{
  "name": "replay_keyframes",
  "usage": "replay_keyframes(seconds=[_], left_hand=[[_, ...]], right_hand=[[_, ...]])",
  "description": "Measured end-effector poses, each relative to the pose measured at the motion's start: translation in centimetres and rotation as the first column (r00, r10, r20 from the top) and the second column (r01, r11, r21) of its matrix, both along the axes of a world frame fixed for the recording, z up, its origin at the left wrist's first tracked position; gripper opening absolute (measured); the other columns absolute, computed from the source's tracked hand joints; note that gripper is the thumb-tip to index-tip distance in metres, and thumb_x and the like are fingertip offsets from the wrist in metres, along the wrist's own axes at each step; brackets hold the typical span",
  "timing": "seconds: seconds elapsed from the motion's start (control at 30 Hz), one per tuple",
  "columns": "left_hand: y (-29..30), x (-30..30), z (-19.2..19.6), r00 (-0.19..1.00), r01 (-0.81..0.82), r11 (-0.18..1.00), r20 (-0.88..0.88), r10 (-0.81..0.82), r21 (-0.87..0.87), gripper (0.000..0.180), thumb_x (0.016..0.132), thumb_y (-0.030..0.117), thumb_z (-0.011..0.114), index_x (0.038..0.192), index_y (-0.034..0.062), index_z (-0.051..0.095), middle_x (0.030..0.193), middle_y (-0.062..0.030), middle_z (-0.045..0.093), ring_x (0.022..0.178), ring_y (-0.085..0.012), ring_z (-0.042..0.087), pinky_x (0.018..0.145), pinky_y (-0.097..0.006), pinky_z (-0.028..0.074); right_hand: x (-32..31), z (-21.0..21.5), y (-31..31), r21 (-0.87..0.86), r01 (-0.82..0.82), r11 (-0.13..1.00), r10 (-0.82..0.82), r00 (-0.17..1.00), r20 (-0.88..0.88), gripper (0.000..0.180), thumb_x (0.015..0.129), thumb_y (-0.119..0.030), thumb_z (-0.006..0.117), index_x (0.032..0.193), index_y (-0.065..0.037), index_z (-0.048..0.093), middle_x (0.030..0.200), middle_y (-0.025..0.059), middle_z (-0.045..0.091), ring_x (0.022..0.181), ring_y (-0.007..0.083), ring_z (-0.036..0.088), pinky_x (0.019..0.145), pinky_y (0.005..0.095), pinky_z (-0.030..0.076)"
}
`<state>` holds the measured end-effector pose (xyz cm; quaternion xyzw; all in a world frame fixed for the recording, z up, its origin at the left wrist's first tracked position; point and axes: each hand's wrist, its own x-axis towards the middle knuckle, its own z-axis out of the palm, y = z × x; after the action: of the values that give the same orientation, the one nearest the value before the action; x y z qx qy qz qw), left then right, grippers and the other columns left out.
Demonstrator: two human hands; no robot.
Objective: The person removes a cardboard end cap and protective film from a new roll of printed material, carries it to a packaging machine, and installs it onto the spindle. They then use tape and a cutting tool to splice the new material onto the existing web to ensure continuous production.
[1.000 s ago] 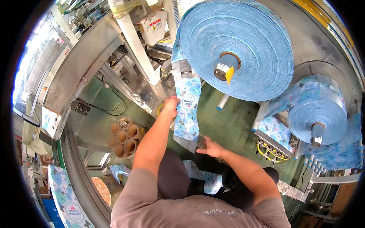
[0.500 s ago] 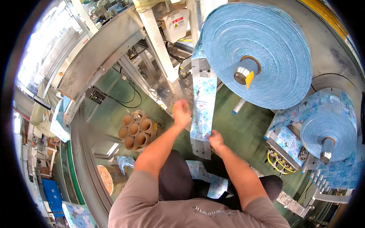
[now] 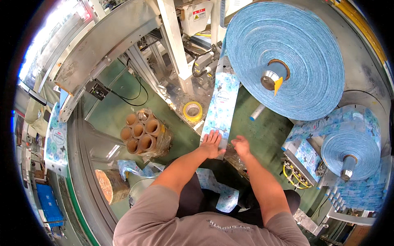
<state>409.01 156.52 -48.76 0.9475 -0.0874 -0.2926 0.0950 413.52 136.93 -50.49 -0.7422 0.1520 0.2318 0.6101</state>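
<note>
A strip of blue printed film [image 3: 221, 104] hangs down from the large roll of blue film [image 3: 287, 45]. My left hand [image 3: 212, 144] lies flat on the strip's lower part, fingers spread and pointing away from me. Just right of the strip is my right hand [image 3: 241, 145], apart from it, with its fingers curled in; whatever they may hold is hidden. Beyond my left hand, a roll of yellowish tape [image 3: 185, 112] lies on the metal machine base.
Several cardboard tubes [image 3: 138, 131] stand wrapped together on the green floor at left. A smaller film roll [image 3: 334, 153] sits on a spindle at right. Loose film [image 3: 227, 201] lies by my legs. A metal post [image 3: 174, 41] rises ahead.
My left hand has let go of the tape roll, now on the machine base, and come down onto the film strip. My right hand has left the strip's edge, and its fingers are curled.
</note>
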Motion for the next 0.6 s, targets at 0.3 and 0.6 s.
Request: replay_keyframes(seconds=[0.3,0.6], left_hand=[[-0.6,2.7,-2.2,0.963,-0.176,0.97,0.177,0.205,-0.166,0.094,0.1,0.059,0.049,0.164,0.002,0.011,0.172,-0.0197,-0.006,0.159,-0.0368,-0.01,0.127,-0.052,0.0],[-0.5,-4.2,1.4,0.999,0.046,0.999,-0.002,-0.046,-0.025,0.098,0.101,0.062,0.047,0.164,0.0,0.004,0.172,-0.0189,-0.008,0.158,-0.0398,-0.008,0.127,-0.052,0.005]], right_hand=[[3.3,7.2,-3.7,0.09,-0.125,0.988,0.088,0.937,0.339,0.041,0.092,-0.005,0.07,0.131,0.003,0.06,0.11,0.0088,0.07,0.102,0.0158,0.065,0.088,0.0298,0.053],[-3.1,29.2,-10.4,-0.029,-0.354,0.935,0.333,0.845,0.419,0.032,0.094,-0.004,0.07,0.126,-0.001,0.063,0.107,0.0054,0.071,0.099,0.0132,0.065,0.089,0.0299,0.053]])
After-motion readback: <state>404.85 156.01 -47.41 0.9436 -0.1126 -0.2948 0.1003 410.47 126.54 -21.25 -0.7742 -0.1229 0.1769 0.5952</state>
